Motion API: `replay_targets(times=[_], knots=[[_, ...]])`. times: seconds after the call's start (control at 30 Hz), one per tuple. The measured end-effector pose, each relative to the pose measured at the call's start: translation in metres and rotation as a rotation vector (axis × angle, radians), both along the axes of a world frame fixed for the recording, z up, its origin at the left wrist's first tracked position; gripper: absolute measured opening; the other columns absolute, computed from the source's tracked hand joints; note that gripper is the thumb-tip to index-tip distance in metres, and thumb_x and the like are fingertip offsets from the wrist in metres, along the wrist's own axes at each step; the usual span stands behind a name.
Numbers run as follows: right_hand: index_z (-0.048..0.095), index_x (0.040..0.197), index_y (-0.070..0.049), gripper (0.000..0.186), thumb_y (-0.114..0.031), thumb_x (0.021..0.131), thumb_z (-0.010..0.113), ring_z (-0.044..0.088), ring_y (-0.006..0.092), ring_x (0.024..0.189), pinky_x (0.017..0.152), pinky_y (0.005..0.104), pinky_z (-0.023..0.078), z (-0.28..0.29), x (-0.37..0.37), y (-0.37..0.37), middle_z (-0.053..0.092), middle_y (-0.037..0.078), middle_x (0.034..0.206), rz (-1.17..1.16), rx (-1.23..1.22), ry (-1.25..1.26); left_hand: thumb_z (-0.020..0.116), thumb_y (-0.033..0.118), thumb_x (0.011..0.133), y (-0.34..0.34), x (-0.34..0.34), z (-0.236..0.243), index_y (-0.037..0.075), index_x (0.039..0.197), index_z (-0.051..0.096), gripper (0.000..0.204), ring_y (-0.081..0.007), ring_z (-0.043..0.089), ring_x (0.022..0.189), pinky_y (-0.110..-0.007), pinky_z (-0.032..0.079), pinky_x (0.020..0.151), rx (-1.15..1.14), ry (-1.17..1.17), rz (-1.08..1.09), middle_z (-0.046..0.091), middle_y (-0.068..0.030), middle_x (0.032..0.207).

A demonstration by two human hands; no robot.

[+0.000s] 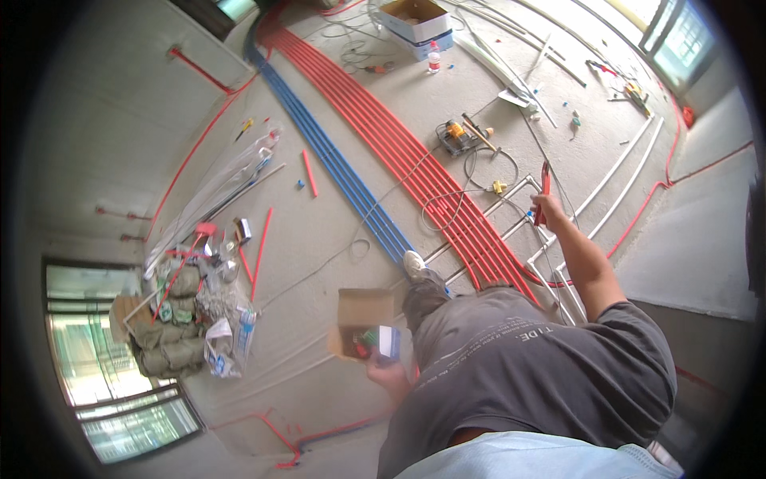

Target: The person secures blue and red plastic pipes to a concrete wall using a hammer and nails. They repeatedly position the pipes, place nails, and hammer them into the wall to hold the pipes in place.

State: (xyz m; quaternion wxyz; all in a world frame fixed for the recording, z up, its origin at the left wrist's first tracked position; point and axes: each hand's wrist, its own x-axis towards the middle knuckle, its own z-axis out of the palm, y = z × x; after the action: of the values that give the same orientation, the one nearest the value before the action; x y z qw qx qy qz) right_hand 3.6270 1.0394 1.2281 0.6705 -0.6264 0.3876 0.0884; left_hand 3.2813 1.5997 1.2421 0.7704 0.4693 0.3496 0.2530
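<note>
My left hand (388, 377) is closed on the near edge of an opened cardboard box (365, 308), brown inside, with a white and blue flap. Small red and green pieces (366, 342) lie in its shadowed inside; their kind is too blurred to tell. Out to the right, my raised right hand (550, 212) grips a pair of red-handled pliers (546, 180), jaws pointing away from me. My white shoe (414, 264) is beside the ends of the blue conduits (327, 160).
Parallel red conduits (383, 140) run along the concrete floor. White pipes (614, 188) lie right. An orange power tool (456, 132) with a cord rests ahead, before a bottle (434, 58) and a large carton (415, 28). Filled sacks (171, 343) and debris are heaped left.
</note>
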Motion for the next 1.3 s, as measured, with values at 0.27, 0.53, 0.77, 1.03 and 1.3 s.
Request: replay_targets(times=[0.27,0.53,0.77,1.03,1.3], knots=[[0.067,0.084,-0.006,0.006,-0.009,0.079,0.069,0.061,0.0243,0.063,0.05,0.0401,0.046,-0.054,-0.047,0.091,0.063,0.011,0.077,-0.142,0.138,0.599,0.066,0.014,0.089,0.13,0.365,0.129,0.003,0.12,0.063,0.033,-0.0278,0.063,0.111,-0.047,0.05,0.1,-0.411,-0.08,-0.134,0.068,-0.01,0.117],[0.062,0.076,0.0,0.007,0.006,0.076,0.066,0.056,0.0242,0.05,0.044,0.0387,0.041,-0.049,0.083,0.163,0.059,0.011,0.064,-0.055,0.357,0.676,0.068,0.008,0.076,0.178,0.695,0.122,0.007,0.106,0.063,0.031,-0.0276,0.065,0.101,-0.045,0.051,0.094,-0.501,0.094,-0.303,0.066,-0.0079,0.103],[0.065,0.087,0.001,0.027,-0.025,0.087,0.072,0.054,0.0226,0.046,0.043,0.0394,0.046,-0.069,0.384,0.171,0.06,0.009,0.064,0.228,-0.167,0.548,0.066,0.01,0.076,0.158,0.93,0.086,0.005,0.12,0.06,0.045,-0.0303,0.064,0.105,-0.048,0.051,0.096,-0.42,0.238,-0.478,0.064,-0.0101,0.109],[0.062,0.091,-0.004,0.016,-0.018,0.098,0.062,0.056,0.0144,0.052,0.046,0.0321,0.048,-0.112,0.66,0.205,0.057,0.004,0.07,-0.229,0.405,0.253,0.061,0.003,0.078,0.08,1.212,0.044,0.006,0.131,0.056,0.053,-0.0327,0.063,0.115,-0.051,0.05,0.103,-0.547,0.608,-0.964,0.066,-0.0121,0.12],[0.065,0.097,-0.002,0.018,-0.019,0.097,0.06,0.058,0.0159,0.049,0.042,0.034,0.046,-0.356,0.801,0.296,0.06,0.004,0.066,-0.312,0.284,0.537,0.058,-0.004,0.076,-0.038,1.459,-0.37,0.013,0.144,0.049,0.071,-0.0213,0.064,0.103,-0.042,0.054,0.096,-0.283,0.733,-1.576,0.065,-0.0037,0.119]])
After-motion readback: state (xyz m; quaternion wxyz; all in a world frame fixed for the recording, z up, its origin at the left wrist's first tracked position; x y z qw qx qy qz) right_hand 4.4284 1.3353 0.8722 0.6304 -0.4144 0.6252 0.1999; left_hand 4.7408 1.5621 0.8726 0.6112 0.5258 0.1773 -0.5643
